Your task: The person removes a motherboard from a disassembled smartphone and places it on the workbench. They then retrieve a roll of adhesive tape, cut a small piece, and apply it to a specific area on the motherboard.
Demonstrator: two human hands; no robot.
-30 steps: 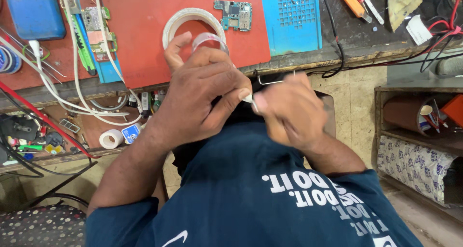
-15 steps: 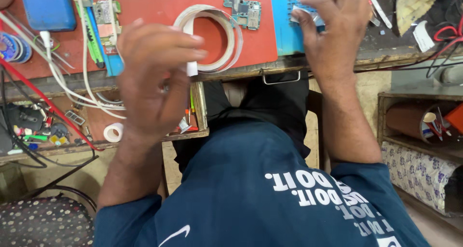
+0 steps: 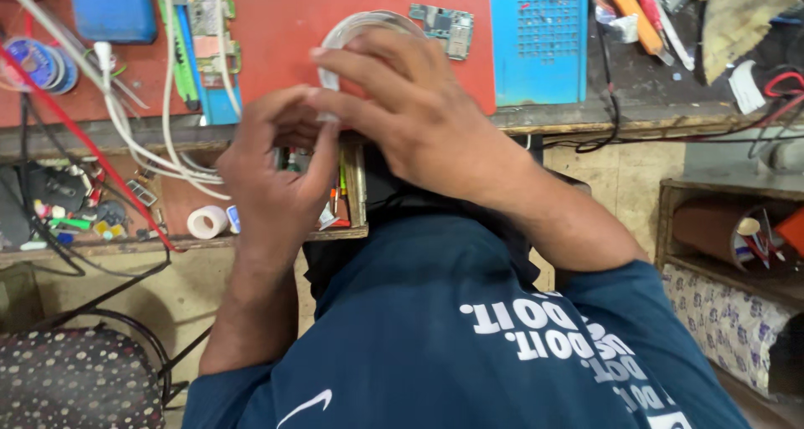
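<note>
Your left hand point(image 3: 276, 174) sat in the centre-left of the frame, fingers curled in narrowly with the tips pinched together near a small white piece point(image 3: 328, 102) that also met the fingers of your right hand point(image 3: 419, 119). Whether the left hand truly gripped that piece, I could not tell; it was mostly hidden between the two hands. Your right hand arched over from the centre, fingers bent and close together, its fingertips pressed at the same white piece just above the left hand's thumb. Behind both hands, near the top centre, a coil of white cable point(image 3: 360, 23) lay on the red mat point(image 3: 276, 27), partly covered by your right hand. Just right of the coil a small green circuit board point(image 3: 442, 25) rested on the same mat, and beside that stood a blue perforated pad point(image 3: 540, 40). In the upper left a blue phone point(image 3: 113, 6) lay flat, with white wires point(image 3: 167, 136) trailing down over the bench edge. Below, in the open drawer point(image 3: 167, 228) at left, a roll of white tape point(image 3: 207, 221) sat among small parts.
</note>
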